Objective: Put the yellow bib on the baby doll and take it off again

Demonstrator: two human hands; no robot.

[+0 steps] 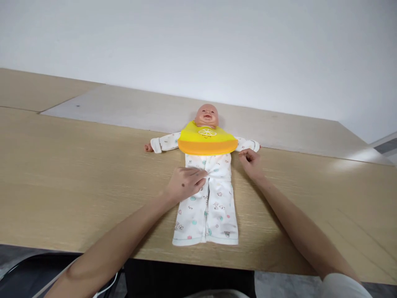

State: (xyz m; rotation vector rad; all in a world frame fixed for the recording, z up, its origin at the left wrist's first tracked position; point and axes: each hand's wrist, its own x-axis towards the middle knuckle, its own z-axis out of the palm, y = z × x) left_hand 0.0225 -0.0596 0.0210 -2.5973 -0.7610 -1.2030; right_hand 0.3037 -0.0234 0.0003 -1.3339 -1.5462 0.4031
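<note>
Head view, the only one. Taken as landmark: yellow bib [207, 140] with orange lower part, on the chest of a doll [207, 117] laid face-up on the wooden table [93, 165]. Doll's head just beyond the bib; white printed clothes [218, 207] extending from beneath its near edge toward the near table edge. Long axis of doll and clothes running almost straight outward, with sleeves [169, 142] spread to either side of the bib, across that axis. Left hand [186, 183] on the near side of the bib, apart from it, reaching in from the left onto the axis at waist level; fingers drawn narrow, pinching a fold of the clothes, with creases around the fingertips. Right hand [252, 165] just right of the bib's near right corner, off the axis; fingers curled inward, no object visible; cannot tell about any hold or contact with the sleeve. Key relation: right hand nearer to the bib, left hand nearer to the midline; bib outward from the left hand, leftward and slightly outward from the right.
</note>
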